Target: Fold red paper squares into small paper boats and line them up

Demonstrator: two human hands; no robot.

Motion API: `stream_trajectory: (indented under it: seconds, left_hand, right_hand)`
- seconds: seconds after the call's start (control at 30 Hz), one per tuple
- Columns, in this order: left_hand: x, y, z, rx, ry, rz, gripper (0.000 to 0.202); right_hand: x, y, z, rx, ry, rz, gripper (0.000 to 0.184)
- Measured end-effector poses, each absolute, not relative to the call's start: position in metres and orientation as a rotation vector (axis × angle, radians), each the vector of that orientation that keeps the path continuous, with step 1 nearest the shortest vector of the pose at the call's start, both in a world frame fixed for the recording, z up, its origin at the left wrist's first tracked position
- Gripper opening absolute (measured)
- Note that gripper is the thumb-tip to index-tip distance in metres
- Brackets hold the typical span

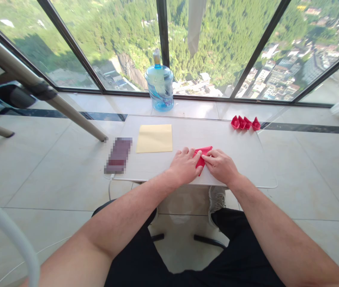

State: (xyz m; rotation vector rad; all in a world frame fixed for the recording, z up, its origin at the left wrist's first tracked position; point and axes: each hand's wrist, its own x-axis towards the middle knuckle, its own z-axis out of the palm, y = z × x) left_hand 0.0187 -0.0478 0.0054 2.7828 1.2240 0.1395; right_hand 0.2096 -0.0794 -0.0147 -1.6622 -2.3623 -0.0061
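A sheet of folded red paper [202, 158] lies on the low white table [187, 131], partly covered by both hands. My left hand [185, 165] rests over its left side, fingers stretched out and thumb spread, pressing the paper down. From the right, my right hand [219, 164] has its thumb and fingertips closed together at the paper's right part. Between the hands, a pointed red corner sticks out at the top and another at the bottom. Several small folded red paper pieces [241, 122] stand in a row at the table's far right corner.
A pale yellow sheet [154, 138] lies left of my hands. Farther left is a blurred-out phone-like object [118, 155] with a white cable. A blue water jug [159, 87] stands behind the table by the windows. A tubular furniture leg [73, 113] slants near the left edge.
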Motion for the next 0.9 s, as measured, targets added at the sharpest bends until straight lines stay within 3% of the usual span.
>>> stream_trajectory:
  seconds: [0.5, 0.9]
  left_hand:
    - [0.02, -0.048, 0.006, 2.782, 1.165, 0.179, 0.048]
    - [0.023, -0.046, 0.004, 2.775, 1.147, 0.2, 0.051]
  right_hand:
    - [0.202, -0.078, -0.011, -1.598, -2.346, 0.034, 0.035]
    - [0.196, -0.071, -0.009, -1.913, -2.267, 0.006, 0.043]
